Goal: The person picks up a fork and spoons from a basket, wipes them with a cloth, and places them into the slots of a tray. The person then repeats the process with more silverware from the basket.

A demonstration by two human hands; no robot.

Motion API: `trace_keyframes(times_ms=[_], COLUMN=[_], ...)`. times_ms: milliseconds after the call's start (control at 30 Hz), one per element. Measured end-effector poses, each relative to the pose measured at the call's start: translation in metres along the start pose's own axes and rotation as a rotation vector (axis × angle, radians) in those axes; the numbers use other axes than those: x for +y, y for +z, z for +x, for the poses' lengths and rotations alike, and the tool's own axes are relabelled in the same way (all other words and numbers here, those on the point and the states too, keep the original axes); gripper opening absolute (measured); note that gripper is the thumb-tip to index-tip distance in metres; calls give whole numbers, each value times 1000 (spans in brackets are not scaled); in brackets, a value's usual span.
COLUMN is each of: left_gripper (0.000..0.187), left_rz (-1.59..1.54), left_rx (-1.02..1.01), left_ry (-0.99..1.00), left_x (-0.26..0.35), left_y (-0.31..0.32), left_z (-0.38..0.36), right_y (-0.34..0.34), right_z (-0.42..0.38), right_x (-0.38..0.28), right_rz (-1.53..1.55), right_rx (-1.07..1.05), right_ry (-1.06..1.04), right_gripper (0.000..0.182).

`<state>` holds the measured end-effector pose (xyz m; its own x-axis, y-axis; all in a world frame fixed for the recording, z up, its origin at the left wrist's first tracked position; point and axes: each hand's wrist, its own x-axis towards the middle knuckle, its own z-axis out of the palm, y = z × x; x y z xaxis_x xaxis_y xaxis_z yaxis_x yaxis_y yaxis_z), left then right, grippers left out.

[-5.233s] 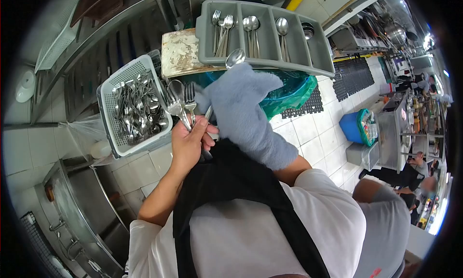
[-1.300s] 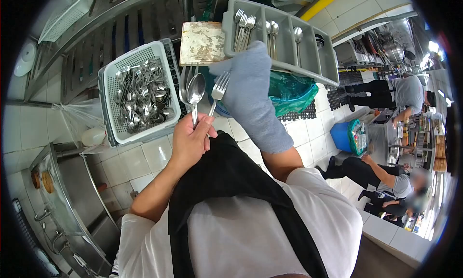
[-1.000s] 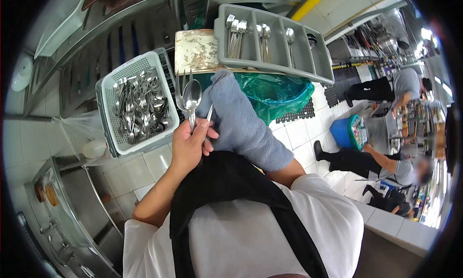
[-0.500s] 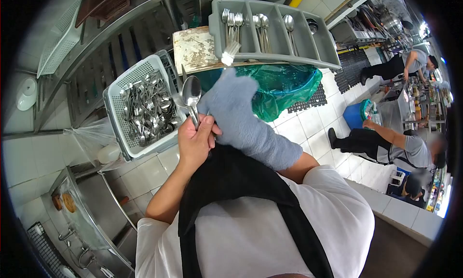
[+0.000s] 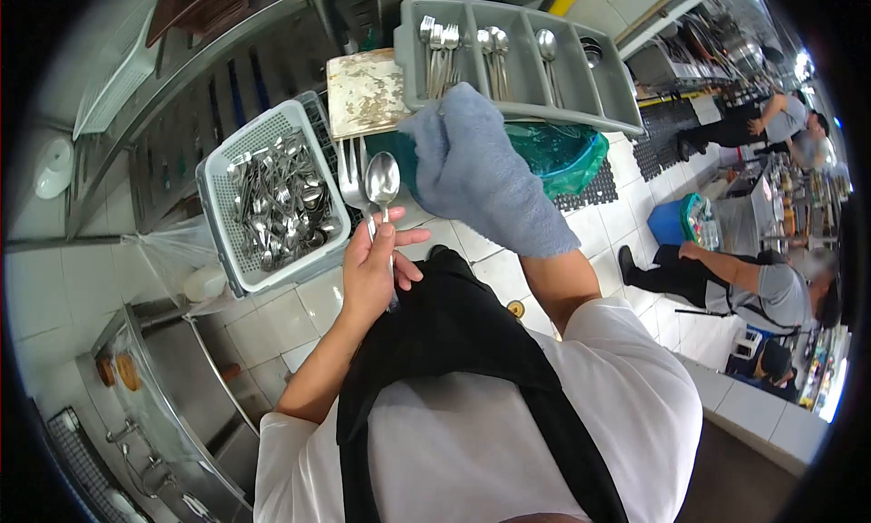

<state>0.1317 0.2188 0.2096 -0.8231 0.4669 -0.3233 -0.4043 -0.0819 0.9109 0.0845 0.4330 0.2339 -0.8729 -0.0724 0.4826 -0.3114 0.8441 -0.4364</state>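
My left hand (image 5: 370, 267) is closed around the handles of a fork (image 5: 348, 174) and a spoon (image 5: 383, 176), heads up, with some fingers loosely extended. A slim metal piece shows behind them, possibly a knife. A blue-grey cloth (image 5: 485, 174) covers my right hand, so its fingers are hidden; only my right forearm (image 5: 558, 283) shows below. The cloth's far end reaches the front of a grey cutlery tray (image 5: 567, 113), where fork tines (image 5: 454, 77) show at its edge. Several forks (image 5: 440, 44) lie in that compartment; spoons (image 5: 546, 47) lie in others.
Left of my hand is a pale plastic basket (image 5: 214, 192) heaped with mixed cutlery (image 5: 281, 201). A worn board (image 5: 365, 92) lies beside the tray, above a green plastic bag (image 5: 581, 165). Two co-workers (image 5: 771, 287) (image 5: 785, 115) stand at right near a blue bin (image 5: 667, 222).
My cloth-covered right hand has moved up and right to the tray, carrying the fork that stuck out of the cloth. My left fingers have loosened and the fork and spoon have spread apart.
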Motion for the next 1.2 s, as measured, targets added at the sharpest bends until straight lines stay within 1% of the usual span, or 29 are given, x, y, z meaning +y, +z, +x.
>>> trace_keyframes(times_ms=[67, 100, 133, 200, 233, 267, 333, 367, 400, 467, 500, 567, 600, 667, 700, 767, 800, 867, 900, 933, 1000, 1033, 1067, 1133, 1167, 1200], left_gripper=[41, 37, 37, 34, 28, 28, 25, 25, 25, 25, 25, 26, 26, 26, 26, 27, 27, 27, 27, 27, 28, 28, 29, 31, 32, 32], left_rz=[-19, -12, -21, 3, -49, -54, -91, -93, -48, 40, 38, 124, 120, 165, 162, 185, 184, 188, 186, 163, 136, 129, 124, 89, 53, 60], left_rx=[21, 32, 46, 25, 16, 20, 7, 6, 2, -3, -4, -9, -6, 4, 8, -16, -16, -20, -18, -15, -13, -35, -58, -47, -38, -52], left_ry=[-6, 7, 6, -30, -45, -45, -35, -35, -41, -55, -56, -92, -89, -105, -107, -150, -151, -136, -132, -111, -84, -86, -90, -65, -35, -32], left_x=[3, 3, 3, 3, 5, 2, -2, -2, -1, 4, 5, 10, 13, 16, 15, 12, 11, 13, 13, 12, 13, 13, 13, 9, 8, 7], left_y=[3, 1, 0, -3, -2, -1, -1, 0, 0, 2, 1, 1, 1, 0, -2, -7, -7, -8, -10, -11, -12, -11, -11, -11, -10, -11], left_z=[-1, 0, 2, 5, 7, 8, 8, 8, 7, 3, 0, -3, -3, -7, -9, -10, -12, -14, -13, -11, -5, -4, -4, -6, -7, -8], right_y=[8, 13, 18, 25, 27, 27, 25, 33, 34, 21, 17, 12, 13, 17, 17, 14, 11, 8, 15, 19, 27, 27, 26, 16, -3, -8], right_z=[7, 8, 7, 1, -7, -11, -26, -32, -28, -3, 2, 10, 11, 11, 16, 27, 25, 16, 11, 9, 1, -9, -11, -13, -5, -4], right_x=[4, 2, -4, -21, -32, -39, -59, -53, -48, -55, -58, -62, -60, -57, -54, -48, -44, -31, -25, -30, -51, -57, -58, -64, -75, -73], right_rz=[-32, -64, -110, -226, -239, -239, 942, 1156, 1153, -195, -197, -404, -406, -591, -589, -703, -704, -296, -440, -442, -612, -294, -294, 270, 251, 241], right_rx=[-26, -70, -131, -287, -321, -326, -386, -409, -410, -175, -177, -324, -325, -259, -262, -356, -357, -24, -167, -167, -468, -336, -338, -33, -111, -99], right_ry=[19, 24, 24, -10, -64, -69, 508, 556, 556, -315, -314, -178, -184, -72, -76, 90, 88, -29, 9, 5, 206, 142, 143, -171, -129, -123], right_gripper=[16, 16, 17, 19, 21, 21, 26, 30, 30, 27, 27, 19, 19, 18, 18, 19, 19, 19, 26, 26, 25, 23, 23, 20, 21, 21])
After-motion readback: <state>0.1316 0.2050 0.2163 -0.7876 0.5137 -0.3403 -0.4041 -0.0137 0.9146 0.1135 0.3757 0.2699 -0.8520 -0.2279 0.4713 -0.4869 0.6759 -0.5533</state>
